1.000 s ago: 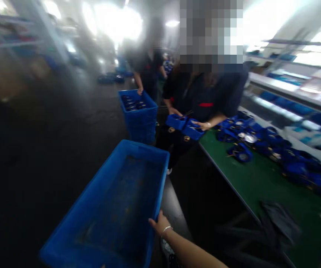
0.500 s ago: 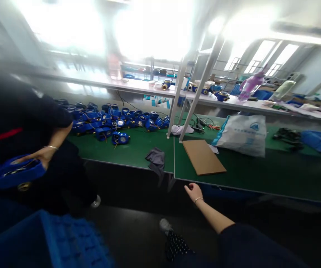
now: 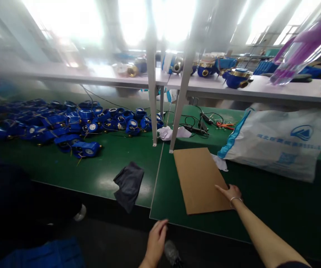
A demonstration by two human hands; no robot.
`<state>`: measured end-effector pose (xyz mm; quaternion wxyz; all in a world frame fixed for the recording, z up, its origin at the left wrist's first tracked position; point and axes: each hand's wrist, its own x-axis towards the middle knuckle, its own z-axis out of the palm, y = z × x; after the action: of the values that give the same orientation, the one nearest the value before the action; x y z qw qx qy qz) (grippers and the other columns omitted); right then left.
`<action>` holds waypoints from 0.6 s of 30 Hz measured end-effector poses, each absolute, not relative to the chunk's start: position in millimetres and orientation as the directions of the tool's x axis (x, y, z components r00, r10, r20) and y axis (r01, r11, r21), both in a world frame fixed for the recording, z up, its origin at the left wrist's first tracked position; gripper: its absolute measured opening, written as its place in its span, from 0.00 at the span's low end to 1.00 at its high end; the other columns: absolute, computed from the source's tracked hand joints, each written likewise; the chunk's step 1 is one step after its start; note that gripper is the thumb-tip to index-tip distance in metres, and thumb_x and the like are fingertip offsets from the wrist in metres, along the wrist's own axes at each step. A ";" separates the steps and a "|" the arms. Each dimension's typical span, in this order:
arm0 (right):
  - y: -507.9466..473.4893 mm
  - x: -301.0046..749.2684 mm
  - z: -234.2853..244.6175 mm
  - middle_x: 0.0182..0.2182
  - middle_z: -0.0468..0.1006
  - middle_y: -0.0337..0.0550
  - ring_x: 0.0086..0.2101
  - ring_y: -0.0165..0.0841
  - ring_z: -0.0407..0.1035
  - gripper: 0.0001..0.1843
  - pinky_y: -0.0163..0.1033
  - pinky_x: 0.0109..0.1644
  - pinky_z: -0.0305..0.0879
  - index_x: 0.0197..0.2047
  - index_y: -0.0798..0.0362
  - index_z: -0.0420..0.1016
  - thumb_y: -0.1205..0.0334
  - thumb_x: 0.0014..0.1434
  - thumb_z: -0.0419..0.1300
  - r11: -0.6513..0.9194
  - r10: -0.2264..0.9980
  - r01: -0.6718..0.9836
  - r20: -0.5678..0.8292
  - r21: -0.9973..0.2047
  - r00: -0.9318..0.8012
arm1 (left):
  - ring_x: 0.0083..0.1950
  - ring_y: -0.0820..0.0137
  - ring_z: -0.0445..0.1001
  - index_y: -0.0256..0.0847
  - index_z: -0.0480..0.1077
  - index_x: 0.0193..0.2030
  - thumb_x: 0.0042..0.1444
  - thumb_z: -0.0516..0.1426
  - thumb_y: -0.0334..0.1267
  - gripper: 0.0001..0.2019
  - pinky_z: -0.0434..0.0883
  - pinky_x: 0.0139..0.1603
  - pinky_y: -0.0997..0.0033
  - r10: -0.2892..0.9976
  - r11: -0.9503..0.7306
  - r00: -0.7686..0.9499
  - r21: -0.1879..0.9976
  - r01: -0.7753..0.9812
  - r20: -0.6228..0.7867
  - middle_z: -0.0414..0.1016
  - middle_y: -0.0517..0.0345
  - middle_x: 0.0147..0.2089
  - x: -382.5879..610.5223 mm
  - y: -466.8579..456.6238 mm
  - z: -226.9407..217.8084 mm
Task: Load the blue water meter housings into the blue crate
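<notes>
My right hand (image 3: 230, 192) rests on cardboard sheet (image 3: 199, 178), fingers spread flat, gripping nothing. Sheet lies flat on green table (image 3: 261, 208), not lifted. My left hand (image 3: 155, 242) hangs loosely open, empty, below table edge.

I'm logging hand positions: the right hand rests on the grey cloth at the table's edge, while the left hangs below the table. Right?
Not quite. In the head view the right hand rests on the brown cardboard sheet, not the grey cloth, which lies untouched further left. The left hand does hang below the edge of the green table.
</notes>
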<state>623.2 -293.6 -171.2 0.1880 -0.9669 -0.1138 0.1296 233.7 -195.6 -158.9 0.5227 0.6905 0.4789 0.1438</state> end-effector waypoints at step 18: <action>-404.3 562.4 -117.1 0.38 0.77 0.51 0.42 0.49 0.72 0.35 0.49 0.42 0.72 0.38 0.52 0.70 0.35 0.31 0.64 -0.397 -0.025 -0.502 -0.537 -0.768 0.843 | 0.43 0.68 0.75 0.37 0.70 0.43 0.64 0.41 0.48 0.22 0.70 0.46 0.72 0.728 0.066 0.617 0.927 0.370 -0.298 0.78 0.51 0.41 360.7 -215.2 -61.6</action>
<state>562.4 -404.3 -117.1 0.5240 -0.8043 0.1638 0.2274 360.7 -215.2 -61.6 0.6030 0.6669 0.4117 0.1487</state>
